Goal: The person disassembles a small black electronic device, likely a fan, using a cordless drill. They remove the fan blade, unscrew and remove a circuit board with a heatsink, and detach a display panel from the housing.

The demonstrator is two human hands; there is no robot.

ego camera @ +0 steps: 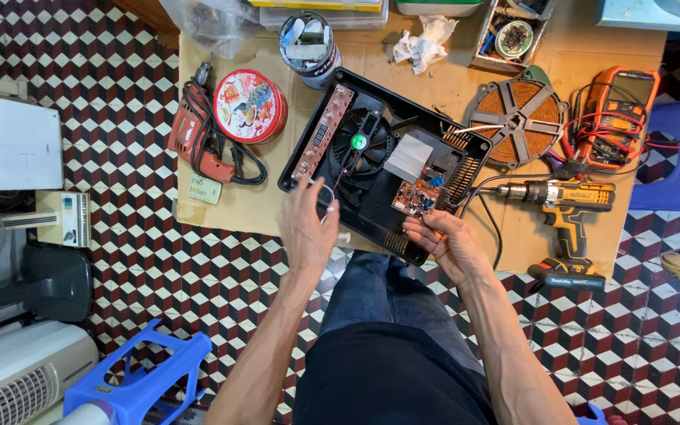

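Cardboard worktop (269,206): right hand (444,240) grips circuit board (416,197) (left hand (307,228) beside).

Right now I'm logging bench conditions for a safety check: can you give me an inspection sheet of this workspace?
Surface: low cardboard-covered table on a checkered tile floor.
Job's things: opened black appliance housing with fan, heatsink and brown circuit board.
Clutter: red drill, round red tin, crumpled tissue, copper coil disc, orange multimeter, cordless drill.
Grippers: left hand at the housing's near edge by thin wires; right hand touching the circuit board.
Cables: red meter leads, black drill cord.
Surroundings: blue stool, fans, white appliances.
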